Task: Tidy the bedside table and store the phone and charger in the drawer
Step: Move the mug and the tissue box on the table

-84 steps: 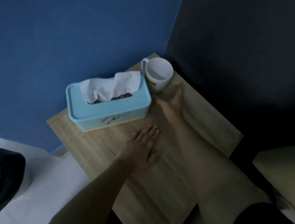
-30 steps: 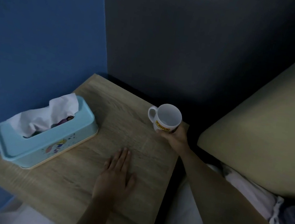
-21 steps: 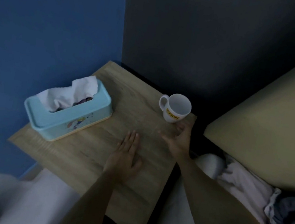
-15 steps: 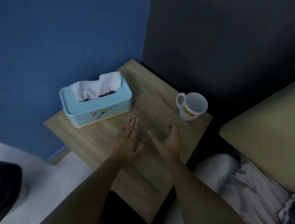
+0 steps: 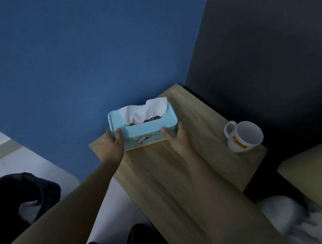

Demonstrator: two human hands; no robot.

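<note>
A light blue tissue box (image 5: pixel 145 129) with white tissue sticking out stands at the far left of the wooden bedside table (image 5: pixel 171 176), against the blue wall. My left hand (image 5: pixel 113 144) grips its left end and my right hand (image 5: pixel 178 139) grips its right end. A white mug (image 5: pixel 242 139) with a yellow label stands at the table's right edge, apart from both hands. No phone, charger or drawer shows in this view.
A blue wall (image 5: pixel 83 51) and a dark wall (image 5: pixel 276 55) meet behind the table. A beige pillow (image 5: pixel 316 171) and white bedding (image 5: pixel 305 226) lie to the right. A dark garment (image 5: pixel 4 204) lies on the white floor at lower left.
My right hand let go of the mug after setting it at the table's right edge. Both hands then moved left and closed on the ends of the tissue box.
</note>
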